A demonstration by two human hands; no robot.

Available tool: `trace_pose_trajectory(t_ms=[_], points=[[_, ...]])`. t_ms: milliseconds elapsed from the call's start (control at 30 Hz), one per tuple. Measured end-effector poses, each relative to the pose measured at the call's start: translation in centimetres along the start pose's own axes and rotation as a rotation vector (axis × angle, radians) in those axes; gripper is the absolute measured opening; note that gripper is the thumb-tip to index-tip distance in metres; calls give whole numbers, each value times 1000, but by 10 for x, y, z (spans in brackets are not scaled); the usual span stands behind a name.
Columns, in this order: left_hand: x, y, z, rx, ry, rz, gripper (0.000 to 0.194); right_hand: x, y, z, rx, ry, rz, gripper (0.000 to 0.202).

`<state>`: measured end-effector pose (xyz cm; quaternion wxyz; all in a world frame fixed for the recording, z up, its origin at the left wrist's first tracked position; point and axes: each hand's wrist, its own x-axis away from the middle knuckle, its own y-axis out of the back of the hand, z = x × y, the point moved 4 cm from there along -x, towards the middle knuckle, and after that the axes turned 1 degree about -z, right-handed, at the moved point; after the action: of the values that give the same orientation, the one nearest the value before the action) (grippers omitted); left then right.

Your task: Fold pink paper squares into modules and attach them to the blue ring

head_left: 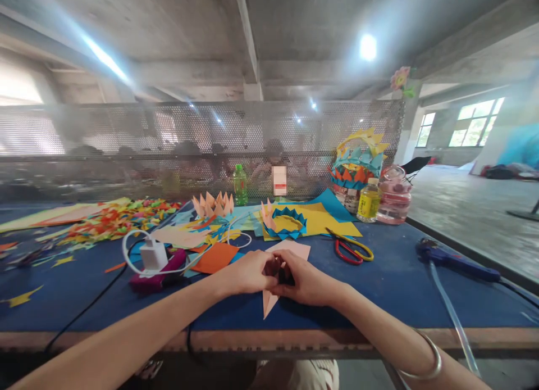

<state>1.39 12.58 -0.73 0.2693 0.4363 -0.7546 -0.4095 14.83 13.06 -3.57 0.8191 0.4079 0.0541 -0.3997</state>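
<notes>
A folded sheet of peach paper [270, 303] lies on the blue table in front of me, its pointed end towards the near edge. My left hand [254, 272] is closed on it from the left, fingers bent and the thumb inward. From the right, my right hand [306, 279] closes on the same sheet, its fingertips meeting the left ones. The fingers hide the middle of the paper. Just beyond the hands are a blue zigzag paper ring [302, 226] and an orange paper square [215, 258].
Scissors [348, 251] with red and yellow handles lie to the right, then a blue glue gun [457, 261] with a glue stick trailing. On the left are a white charger [154, 256] with cables and a heap of paper scraps [126, 221]. Bottles and stacked paper crowns [357, 159] stand behind.
</notes>
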Motion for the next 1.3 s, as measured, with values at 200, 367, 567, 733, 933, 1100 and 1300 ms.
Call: trace_pose_trajectory(t_ms=[200,367,567,733,933,1100,1300], points=[[9,-2,-3,5,43,30,30,0,-2,-3,14,32,5,48],[15,-4,-11,-26,106,-22,40,0,-2,-2,-40,19,11,45],[13,-3,-14,55,138,-61,40,1,-1,0,-105,-26,27,51],[5,17,-3,264,75,-125,18,-4,3,1,-189,-75,-28,48],[-23,37,-3,605,-1,-315,27,-9,8,-2,-338,-214,-143,54],[-44,22,2,821,-24,-357,37,-10,11,-8,-346,-274,-182,55],[-44,12,21,957,-37,-360,38,-12,10,-15,-330,-316,-218,57]])
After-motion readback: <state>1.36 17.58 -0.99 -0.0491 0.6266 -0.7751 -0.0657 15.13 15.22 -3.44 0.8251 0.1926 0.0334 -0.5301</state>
